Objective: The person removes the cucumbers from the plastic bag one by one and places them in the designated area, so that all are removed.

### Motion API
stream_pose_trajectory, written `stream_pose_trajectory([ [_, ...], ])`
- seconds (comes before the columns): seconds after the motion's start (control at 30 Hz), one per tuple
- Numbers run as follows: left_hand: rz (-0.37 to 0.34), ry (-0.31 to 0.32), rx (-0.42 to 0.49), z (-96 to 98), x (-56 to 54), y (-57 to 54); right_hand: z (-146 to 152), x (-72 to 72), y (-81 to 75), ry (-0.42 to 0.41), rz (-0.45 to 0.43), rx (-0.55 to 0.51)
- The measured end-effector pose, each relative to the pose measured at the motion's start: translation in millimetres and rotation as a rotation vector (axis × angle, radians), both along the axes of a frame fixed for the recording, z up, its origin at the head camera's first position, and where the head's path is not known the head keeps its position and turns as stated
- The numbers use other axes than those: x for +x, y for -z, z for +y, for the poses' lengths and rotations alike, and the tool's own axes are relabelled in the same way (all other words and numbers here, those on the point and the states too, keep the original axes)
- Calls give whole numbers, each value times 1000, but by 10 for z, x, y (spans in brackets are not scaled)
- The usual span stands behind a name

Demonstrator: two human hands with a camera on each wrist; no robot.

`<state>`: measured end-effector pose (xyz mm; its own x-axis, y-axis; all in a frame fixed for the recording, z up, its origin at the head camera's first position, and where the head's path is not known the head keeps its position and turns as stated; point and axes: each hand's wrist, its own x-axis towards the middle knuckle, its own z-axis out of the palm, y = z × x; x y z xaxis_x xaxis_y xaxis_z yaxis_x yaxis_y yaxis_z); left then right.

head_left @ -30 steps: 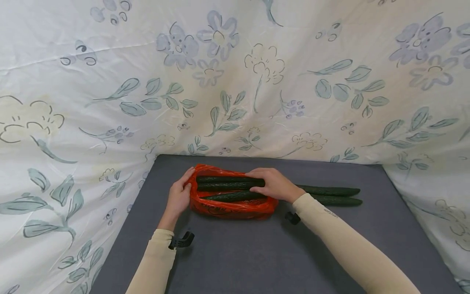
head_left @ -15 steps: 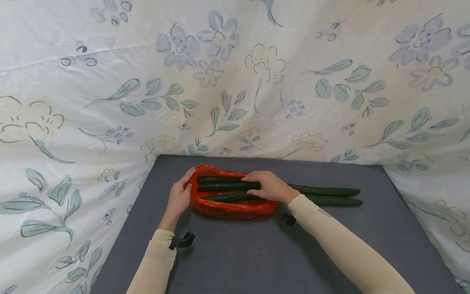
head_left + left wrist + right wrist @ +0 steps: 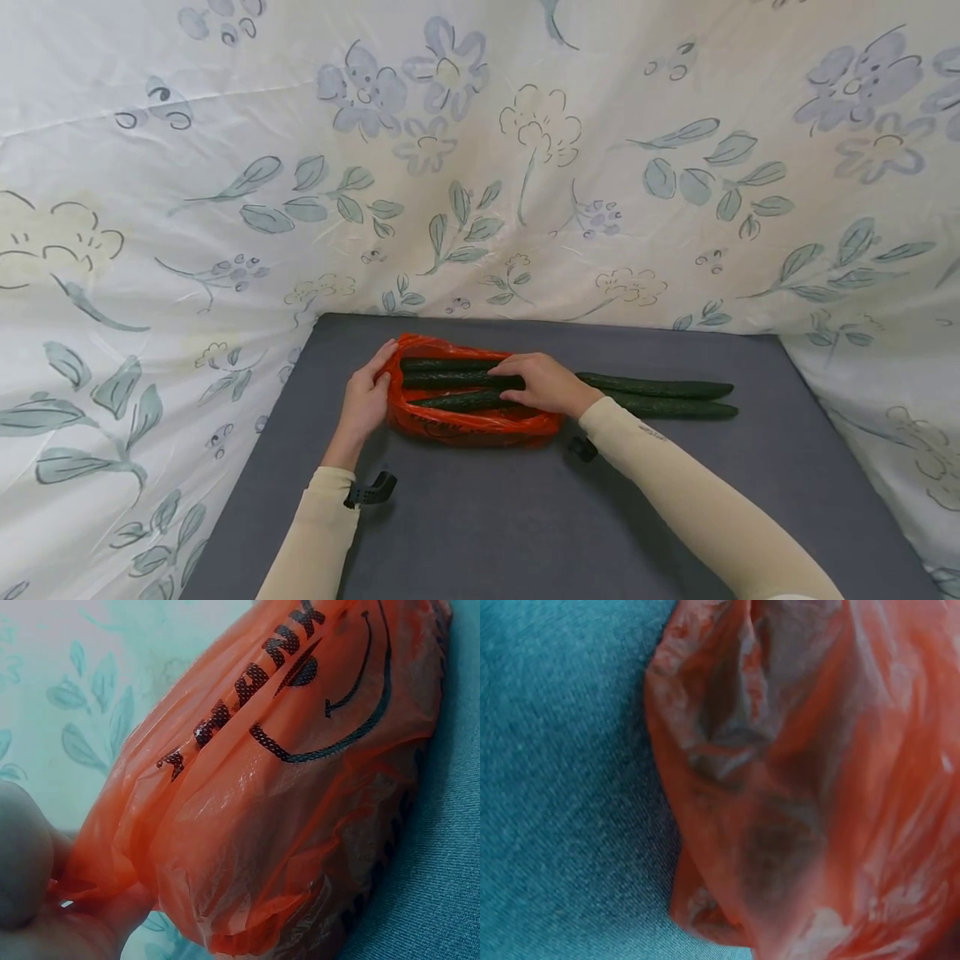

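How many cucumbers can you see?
5: a back cucumber, a middle cucumber and a front cucumber in the red bag; a far cucumber and a near cucumber on the grey table, right of the bag. More may be hidden inside the bag or behind the right hand.

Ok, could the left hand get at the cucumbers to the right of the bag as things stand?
Probably not: the left hand holds the left end of the red bag, and the bag and right hand lie between it and those cucumbers.
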<state>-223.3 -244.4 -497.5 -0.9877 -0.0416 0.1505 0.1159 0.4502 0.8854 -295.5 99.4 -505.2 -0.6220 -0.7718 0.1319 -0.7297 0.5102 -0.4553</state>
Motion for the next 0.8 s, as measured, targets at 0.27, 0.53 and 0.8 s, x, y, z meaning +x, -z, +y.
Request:
stream_pose_trajectory([
  [0.27,0,3,3,3,-8,-8,-32,2,-18,25,27,71],
  [0.53,-5,-2,2,5,-11,-23,-34,-15,29,37,64,85],
  [0.8,-19,-9,-4,12,-16,-34,-65,-51,52,52,69,108],
])
